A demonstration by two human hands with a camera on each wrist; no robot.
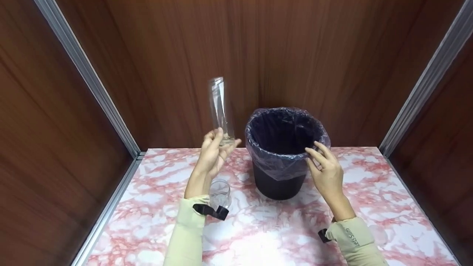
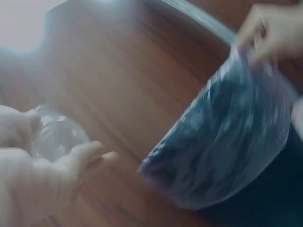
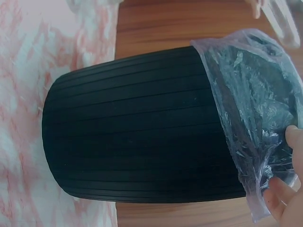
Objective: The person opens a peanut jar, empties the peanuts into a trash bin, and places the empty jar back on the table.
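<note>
My left hand [image 1: 212,153] holds a tall, clear, blurred cylinder like a drinking glass [image 1: 220,107] by its lower end, raised and slightly tilted left of the bin. In the left wrist view its round end shows between thumb and fingers. A black ribbed trash bin [image 3: 137,127] stands upright on the table, lined with a translucent purplish bin bag [image 1: 282,166] folded over the rim. At the rim's right side, my right hand [image 1: 327,173] pinches the bag's edge between thumb and fingers. Inside the bin it is too dark to see contents.
A second clear round container [image 1: 220,190] stands on the table, partly behind my left wrist. The red-and-white marbled tabletop [image 1: 255,236] meets brown wood panels [image 1: 177,74] at the back and sides. Metal rails [image 1: 88,77] run along the corners.
</note>
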